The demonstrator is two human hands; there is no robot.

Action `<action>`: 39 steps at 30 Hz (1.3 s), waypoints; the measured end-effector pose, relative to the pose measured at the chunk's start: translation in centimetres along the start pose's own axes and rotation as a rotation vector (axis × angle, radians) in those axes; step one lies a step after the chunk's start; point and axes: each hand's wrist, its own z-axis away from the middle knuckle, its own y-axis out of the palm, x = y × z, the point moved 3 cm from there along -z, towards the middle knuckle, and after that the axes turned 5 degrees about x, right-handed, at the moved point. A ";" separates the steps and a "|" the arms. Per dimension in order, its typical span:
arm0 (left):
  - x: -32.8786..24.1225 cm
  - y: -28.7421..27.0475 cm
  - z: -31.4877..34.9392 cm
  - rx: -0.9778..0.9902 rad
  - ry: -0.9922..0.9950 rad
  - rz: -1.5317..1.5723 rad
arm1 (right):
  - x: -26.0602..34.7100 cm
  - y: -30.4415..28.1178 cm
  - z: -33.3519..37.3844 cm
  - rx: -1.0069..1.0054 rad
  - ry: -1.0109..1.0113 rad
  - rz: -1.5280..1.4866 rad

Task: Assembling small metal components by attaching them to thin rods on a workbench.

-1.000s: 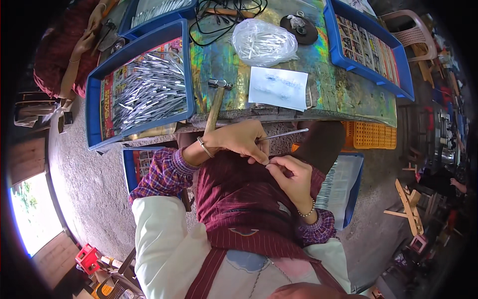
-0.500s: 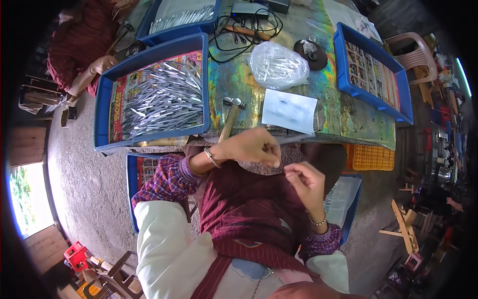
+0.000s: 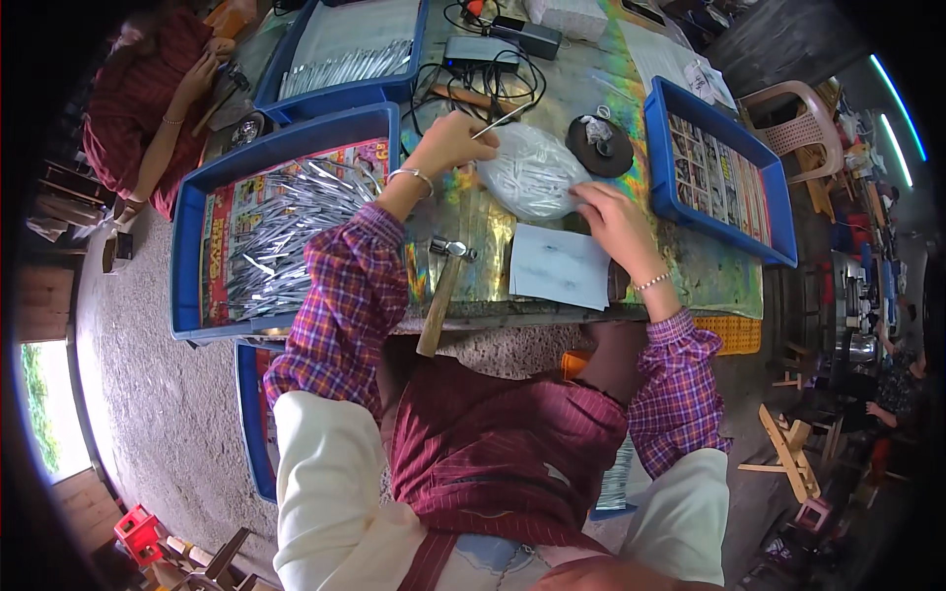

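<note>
My left hand (image 3: 445, 154) is closed on a thin pale strip (image 3: 505, 118), which points up and to the right over the table. Just beside it lies a clear plastic bag (image 3: 530, 163) filled with thin whitish strips. At the bag's right edge, the fingers of my right hand (image 3: 616, 225) pinch the plastic. A hammer (image 3: 443, 295) with a wooden handle rests between the bag and a blue tray, its handle jutting past the table edge. Below the bag is a sheet of white paper (image 3: 560, 266) with grey smudges.
Left of my arm, a blue tray (image 3: 187, 266) holds a heap of shiny metal strips (image 3: 296, 231). Another blue tray (image 3: 379, 94) stands behind it, and a third (image 3: 724, 222) at right. Black cables (image 3: 537, 74) and a dark round disc (image 3: 599, 148) lie beyond. A co-worker (image 3: 148, 108) sits far left.
Both hands have moved from above my lap forward to the plastic bag. A thin strip now shows in my left hand, and my right hand has reached the bag's edge.
</note>
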 end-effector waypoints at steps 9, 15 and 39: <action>1.1 -0.1 1.0 0.058 -0.046 0.181 | -1.7 0.6 1.1 0.155 0.112 -0.093; 1.7 0.3 0.7 0.035 0.005 0.158 | 1.3 -1.3 1.3 0.077 0.097 -0.155; -1.1 -5.9 10.5 -0.080 0.147 0.137 | 6.7 -0.2 9.9 0.196 -0.105 0.150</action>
